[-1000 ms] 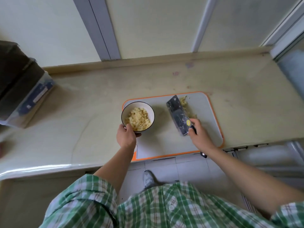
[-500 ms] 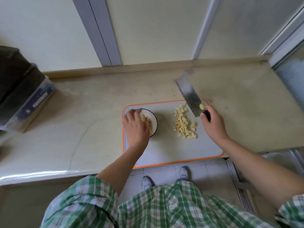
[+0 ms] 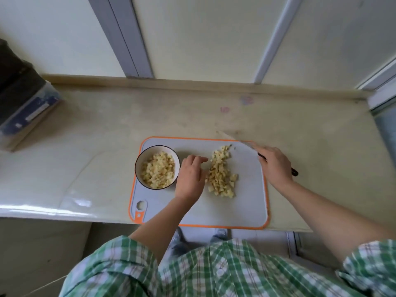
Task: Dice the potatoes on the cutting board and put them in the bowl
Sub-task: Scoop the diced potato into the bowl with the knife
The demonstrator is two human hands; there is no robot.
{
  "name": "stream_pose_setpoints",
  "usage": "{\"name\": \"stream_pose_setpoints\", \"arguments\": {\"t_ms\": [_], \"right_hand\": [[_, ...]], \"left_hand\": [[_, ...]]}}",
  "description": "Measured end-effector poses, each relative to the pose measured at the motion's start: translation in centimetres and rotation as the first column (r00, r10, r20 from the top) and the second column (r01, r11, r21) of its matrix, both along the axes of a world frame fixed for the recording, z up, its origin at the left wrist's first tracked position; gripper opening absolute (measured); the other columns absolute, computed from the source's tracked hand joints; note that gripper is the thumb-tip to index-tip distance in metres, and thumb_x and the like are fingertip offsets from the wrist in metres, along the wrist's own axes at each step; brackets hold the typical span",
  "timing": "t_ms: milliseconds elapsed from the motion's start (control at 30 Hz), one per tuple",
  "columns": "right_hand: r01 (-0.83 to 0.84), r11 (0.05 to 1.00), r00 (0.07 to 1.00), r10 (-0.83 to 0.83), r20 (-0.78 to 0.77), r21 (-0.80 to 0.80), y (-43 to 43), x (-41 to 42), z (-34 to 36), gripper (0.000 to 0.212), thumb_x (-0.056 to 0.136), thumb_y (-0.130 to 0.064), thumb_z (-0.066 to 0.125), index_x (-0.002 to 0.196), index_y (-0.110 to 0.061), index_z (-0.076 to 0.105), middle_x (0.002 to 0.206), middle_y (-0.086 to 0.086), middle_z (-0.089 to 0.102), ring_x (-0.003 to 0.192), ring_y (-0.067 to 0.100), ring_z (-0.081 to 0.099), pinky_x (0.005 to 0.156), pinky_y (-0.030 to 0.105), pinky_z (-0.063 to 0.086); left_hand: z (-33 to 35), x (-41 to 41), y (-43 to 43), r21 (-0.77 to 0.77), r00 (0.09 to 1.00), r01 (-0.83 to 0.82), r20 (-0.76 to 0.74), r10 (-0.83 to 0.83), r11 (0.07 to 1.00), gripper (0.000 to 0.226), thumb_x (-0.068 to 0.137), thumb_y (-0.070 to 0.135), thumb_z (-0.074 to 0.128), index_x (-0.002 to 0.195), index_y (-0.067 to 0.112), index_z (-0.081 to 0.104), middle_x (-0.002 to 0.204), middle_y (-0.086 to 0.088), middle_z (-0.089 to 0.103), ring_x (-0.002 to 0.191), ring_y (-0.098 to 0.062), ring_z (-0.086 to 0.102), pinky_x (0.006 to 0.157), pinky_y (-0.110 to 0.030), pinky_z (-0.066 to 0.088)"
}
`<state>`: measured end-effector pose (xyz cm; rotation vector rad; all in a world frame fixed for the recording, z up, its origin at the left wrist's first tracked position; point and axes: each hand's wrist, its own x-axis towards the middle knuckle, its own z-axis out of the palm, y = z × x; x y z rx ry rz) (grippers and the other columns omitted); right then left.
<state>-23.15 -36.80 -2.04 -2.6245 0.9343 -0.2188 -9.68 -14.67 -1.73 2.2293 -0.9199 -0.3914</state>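
Right grip (image 3: 275,166) curled round knife (image 3: 261,155) handle, blade blurred at board's far edge. Left grip (image 3: 190,179) loose, holds nothing, fingertips touching diced potato pile (image 3: 221,174) mid cutting board (image 3: 246,200). I see more dice in bowl (image 3: 138,163) on board's left end. Board on worktop (image 3: 107,136).

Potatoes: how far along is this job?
Done: the bowl holds a good share of dice. In hand: the left hand is at the diced pile on the board, and the right hand holds the knife. Left: moving that pile into the bowl.
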Motion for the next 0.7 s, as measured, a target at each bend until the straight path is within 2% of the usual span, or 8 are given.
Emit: {"name": "stream_pose_setpoints", "arguments": {"t_ms": [133, 233, 333, 467, 567, 700], "right_hand": [[-0.156, 0.984, 0.985, 0.148, 0.085, 0.089, -0.3, -1.2, -1.2, 0.040, 0.083, 0.007, 0.061, 0.116, -0.014, 0.069, 0.111, 0.004, 0.071, 0.095, 0.034, 0.062, 0.078, 0.039, 0.051], [-0.290, 0.952, 0.956, 0.284, 0.074, 0.100, 0.1, -2.3, -1.4, 0.043, 0.081, 0.009, 0.062, 0.115, -0.016, 0.070, 0.111, 0.000, 0.071, 0.091, 0.028, 0.061, 0.077, 0.034, 0.050], [-0.358, 0.928, 0.934, 0.354, 0.056, 0.102, 0.0, -3.7, -1.1, 0.042, 0.081, 0.006, 0.063, 0.115, -0.017, 0.070, 0.110, -0.004, 0.072, 0.090, 0.026, 0.062, 0.077, 0.035, 0.051], [-0.368, 0.927, 0.929, 0.363, 0.071, 0.078, -0.5, -5.3, -0.3, 0.040, 0.081, 0.004, 0.064, 0.115, -0.016, 0.070, 0.109, -0.001, 0.072, 0.092, 0.027, 0.063, 0.078, 0.037, 0.052], [-0.274, 0.959, 0.957, 0.265, 0.118, 0.072, -0.3, -3.7, -0.1, 0.039, 0.081, 0.004, 0.064, 0.114, -0.015, 0.071, 0.105, 0.001, 0.072, 0.088, 0.028, 0.061, 0.074, 0.033, 0.048], [-0.270, 0.960, 0.961, 0.264, 0.082, 0.075, 0.7, -2.2, -0.9, 0.037, 0.082, 0.005, 0.062, 0.113, -0.015, 0.071, 0.103, 0.002, 0.073, 0.092, 0.029, 0.062, 0.076, 0.033, 0.047]], "left_hand": [[-0.3, -0.6, -0.4, 0.095, 0.997, -0.071, -0.031, 0.074, 0.993, 0.046, 0.086, -0.006, 0.043, 0.132, -0.001, 0.049, 0.123, -0.017, 0.051, 0.119, -0.033, 0.046, 0.100, -0.033, 0.036], [-0.3, -1.0, -0.8, 0.154, 0.993, -0.089, -0.069, 0.100, 0.984, 0.055, 0.087, -0.006, 0.039, 0.142, -0.003, 0.034, 0.136, -0.019, 0.041, 0.126, -0.032, 0.039, 0.104, -0.037, 0.035], [-0.5, -1.2, -1.1, 0.174, 0.987, -0.109, -0.097, 0.127, 0.979, 0.058, 0.090, -0.005, 0.037, 0.146, -0.002, 0.028, 0.147, -0.019, 0.032, 0.135, -0.032, 0.033, 0.109, -0.039, 0.032], [-0.6, -1.4, -1.2, 0.188, 0.989, -0.069, -0.114, 0.091, 0.980, 0.057, 0.093, -0.004, 0.035, 0.149, 0.001, 0.025, 0.155, -0.016, 0.025, 0.142, -0.028, 0.025, 0.114, -0.037, 0.027], [-0.7, -1.5, -1.0, 0.180, 0.989, -0.048, -0.129, 0.072, 0.983, 0.058, 0.093, -0.004, 0.037, 0.149, 0.001, 0.025, 0.155, -0.016, 0.024, 0.142, -0.028, 0.025, 0.113, -0.037, 0.027], [-0.9, -1.5, -0.7, 0.188, 0.990, -0.026, -0.130, 0.051, 0.982, 0.058, 0.094, -0.002, 0.040, 0.150, 0.000, 0.022, 0.156, -0.016, 0.022, 0.144, -0.028, 0.022, 0.114, -0.036, 0.025]]}}
